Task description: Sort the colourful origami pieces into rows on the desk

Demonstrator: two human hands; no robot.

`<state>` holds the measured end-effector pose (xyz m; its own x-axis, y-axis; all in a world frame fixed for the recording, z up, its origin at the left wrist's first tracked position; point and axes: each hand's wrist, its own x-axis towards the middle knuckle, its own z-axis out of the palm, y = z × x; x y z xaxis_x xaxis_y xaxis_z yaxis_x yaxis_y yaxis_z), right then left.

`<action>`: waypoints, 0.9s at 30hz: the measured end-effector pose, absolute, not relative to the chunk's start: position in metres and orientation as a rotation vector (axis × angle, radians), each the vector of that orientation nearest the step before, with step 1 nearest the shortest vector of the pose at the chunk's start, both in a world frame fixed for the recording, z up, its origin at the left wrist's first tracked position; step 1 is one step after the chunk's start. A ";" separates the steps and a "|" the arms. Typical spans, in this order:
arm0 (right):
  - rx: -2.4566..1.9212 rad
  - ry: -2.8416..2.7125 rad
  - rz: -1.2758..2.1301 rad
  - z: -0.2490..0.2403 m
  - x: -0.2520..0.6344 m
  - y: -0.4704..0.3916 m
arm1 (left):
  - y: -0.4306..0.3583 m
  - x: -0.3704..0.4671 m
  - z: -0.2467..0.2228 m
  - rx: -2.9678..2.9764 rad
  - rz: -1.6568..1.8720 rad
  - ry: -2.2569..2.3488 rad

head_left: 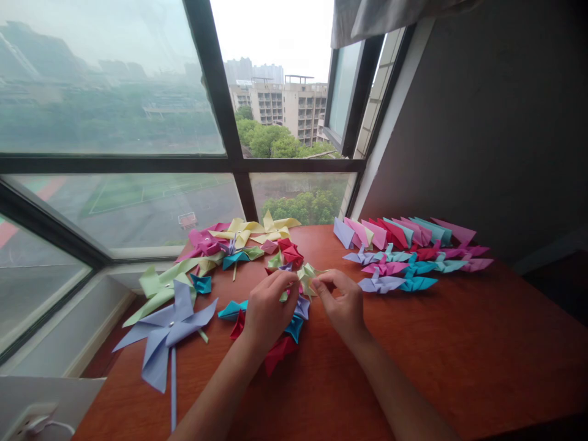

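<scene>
We have pinwheels [171,329] along the left edge of the table [436,367], up to its far left corner, and right of them a cluster of folded paper pieces [281,353]. Near the far right corner, folded figures [380,283] lie before a row of folded sheets [395,233]; the window [236,162] stands behind the far edge.

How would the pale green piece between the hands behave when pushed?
The pale green piece looks like thin folded paper, so it's probably light and easily crushed. Its pointed, angular outline suggests it would slide rather than roll.
</scene>
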<state>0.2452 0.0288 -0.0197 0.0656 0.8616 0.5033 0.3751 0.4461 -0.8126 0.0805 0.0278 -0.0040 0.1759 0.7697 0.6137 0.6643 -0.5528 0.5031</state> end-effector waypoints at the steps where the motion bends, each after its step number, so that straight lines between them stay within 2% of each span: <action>1: -1.126 -1.542 0.526 -0.020 0.245 0.029 | 0.028 0.080 -0.004 2.291 1.327 1.431; 10: -1.131 -1.407 0.413 -0.021 0.256 0.036 | 0.035 0.074 -0.001 1.757 1.319 1.369; 16: -1.048 -1.216 1.140 -0.022 0.255 0.042 | 0.039 0.073 -0.003 1.362 1.191 1.196; 21: -1.013 -1.163 1.268 -0.019 0.250 0.041 | 0.039 0.070 -0.003 1.402 0.989 1.154; 27: -0.997 -1.195 1.338 -0.021 0.251 0.042 | 0.039 0.065 0.001 1.488 0.910 1.166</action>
<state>0.2510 0.0418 -0.0211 -0.1177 0.9917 0.0525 -0.1643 0.0327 -0.9859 0.0648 0.0393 0.0006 0.2531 0.9673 -0.0179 0.2177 -0.0389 0.9752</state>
